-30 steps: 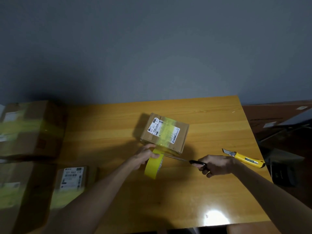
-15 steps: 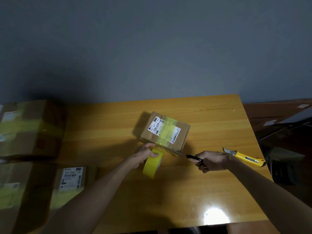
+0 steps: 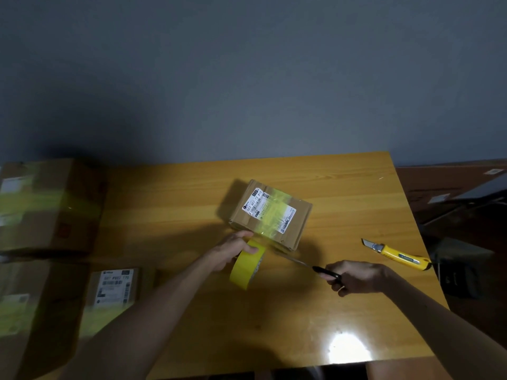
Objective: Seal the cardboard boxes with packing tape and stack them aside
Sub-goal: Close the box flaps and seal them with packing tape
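Sealing at its cutting step. Box [image 3: 300, 220] near mid-worktop, turned askew, label up, with a yellow strip [image 3: 270, 215] laid across the label and down the near face. Roll [image 3: 245, 266] just before that near face, stood on edge and tipped, held by the left grip [image 3: 233, 249] with fingers curled round the rim and thumb on top. Held close and low, presumably to keep the short run of tape between roll and box taut for the cut, though that run too blurred to make out.

Scissors [image 3: 315, 268] in the right grip [image 3: 356, 275], fingers closed round the black handles, blades aimed at the gap between roll and box, tips just short of the box's near corner. Blades parted or together: not discernible. Approach from the right, likely chosen to cross the tape squarely and stay clear of the left fingers.

Box touched by neither grip, resting free on the worktop [image 3: 192, 204], so likely to slide under a hard pull. Knife [image 3: 395, 255] lying well to the right near the edge, blade end toward the middle, unused.

At the left, a far large box [image 3: 49, 204], a near large box [image 3: 33, 311] and a small box [image 3: 115, 286], each with yellow bands, judged already sealed and set aside. Remaining for the box in hand: severing the tape, pressing down the loose end, moving it to the left group.

Grey wall [image 3: 247, 78] behind; glare [image 3: 347, 346] on the near worktop.
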